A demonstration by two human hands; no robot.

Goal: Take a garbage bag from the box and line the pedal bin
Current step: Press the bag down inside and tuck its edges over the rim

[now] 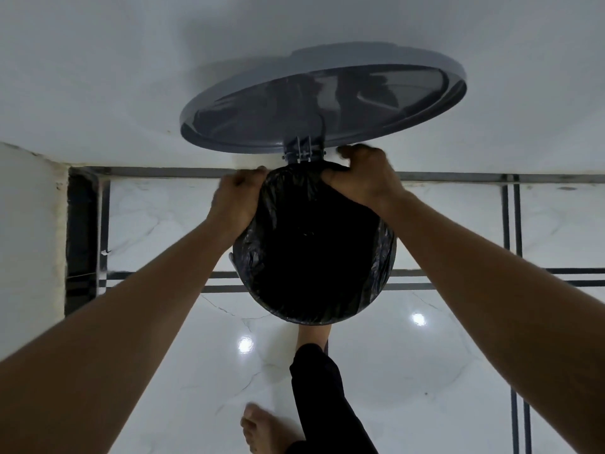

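the pedal bin [234, 258] stands on the pale tiled floor [458, 355] against the wall, its grey lid [322, 96] tipped up and open. a black garbage bag [317, 250] lines the inside, its edge folded over the rim. the left hand [234, 198] and right hand [361, 176] are apart, each clamped on the bag's edge at the back of the rim, near the hinge. one bare foot [314, 335] reaches under the bin's front; the other [262, 429] rests on the floor.

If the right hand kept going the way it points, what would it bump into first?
Probably the grey hinge of the open lid, just beyond the right hand gripping the black bag; depth is hard to judge.
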